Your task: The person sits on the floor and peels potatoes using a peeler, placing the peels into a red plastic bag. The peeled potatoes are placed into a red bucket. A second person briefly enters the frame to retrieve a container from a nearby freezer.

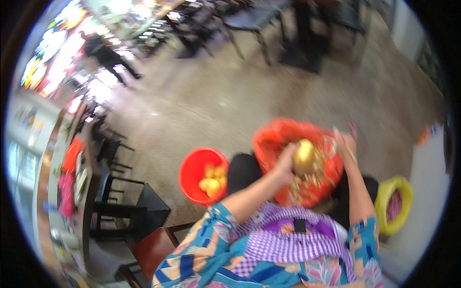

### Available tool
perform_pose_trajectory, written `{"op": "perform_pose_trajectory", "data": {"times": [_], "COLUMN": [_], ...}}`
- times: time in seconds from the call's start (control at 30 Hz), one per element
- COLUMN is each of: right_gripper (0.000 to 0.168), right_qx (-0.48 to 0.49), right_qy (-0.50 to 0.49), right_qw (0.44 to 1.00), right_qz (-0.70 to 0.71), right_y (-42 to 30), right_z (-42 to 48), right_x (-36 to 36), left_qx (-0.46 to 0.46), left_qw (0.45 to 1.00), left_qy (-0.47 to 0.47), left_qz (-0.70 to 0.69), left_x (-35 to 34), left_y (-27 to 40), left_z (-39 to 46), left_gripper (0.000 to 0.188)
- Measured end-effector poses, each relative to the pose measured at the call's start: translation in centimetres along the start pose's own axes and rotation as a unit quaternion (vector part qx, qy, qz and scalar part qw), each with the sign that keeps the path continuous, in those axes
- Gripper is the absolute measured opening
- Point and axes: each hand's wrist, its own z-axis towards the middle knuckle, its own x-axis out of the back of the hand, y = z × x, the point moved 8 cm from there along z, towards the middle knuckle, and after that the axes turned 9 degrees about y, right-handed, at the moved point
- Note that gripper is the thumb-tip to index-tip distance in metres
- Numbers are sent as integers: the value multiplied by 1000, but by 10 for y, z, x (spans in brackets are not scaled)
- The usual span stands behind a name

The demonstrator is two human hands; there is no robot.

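Observation:
My left hand (286,163) grips a potato (304,154), its upper part bare and yellow, its lower part still brown. This is over a red plastic bag (268,144) that lines a wide container between my knees. Loose peelings (299,189) lie in the bag. At the bag's right rim my right hand (346,144) is closed, blurred, around what looks like a peeler (329,145) with a pale loop-shaped head. To the left, a red bucket (187,180) holds several peeled yellow potatoes (213,181).
A yellow bag or container (405,201) with pinkish contents stands by my right knee. On the left are a brown chair (155,250), dark stools and a long counter (86,223). Black chairs (252,21) and a table base (306,54) stand ahead. A person (108,55) is far left.

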Motion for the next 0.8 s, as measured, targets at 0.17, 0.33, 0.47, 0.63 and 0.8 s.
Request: {"op": "perform_pose_trajectory", "data": {"times": [0.17,0.33,0.47,0.63,0.8], "right_gripper": [46,41,44,46,39], "right_qx": [84,212,176,15,122], "right_qy": [51,100,73,43,80], "right_qw": [995,972,973,984,987], "right_qz": [-22,-20,-127,-173,-60], "right_y": [-41,-84,-29,16,-49], "right_z": [-26,-53,-32,-11,-32], "right_x": [11,0,-25,-1,1], "left_qx": [0,-22,-13,-30,-35], "left_qw": [998,995,993,994,995], "left_qy": [-35,19,12,-44,31], "left_qz": [44,94,117,91,86], "left_x": [-6,4,7,-1,10], "left_y": [-5,-20,-13,6,-4], "left_z": [5,14,10,-4,20], "left_gripper": [44,44,46,47,48]}}
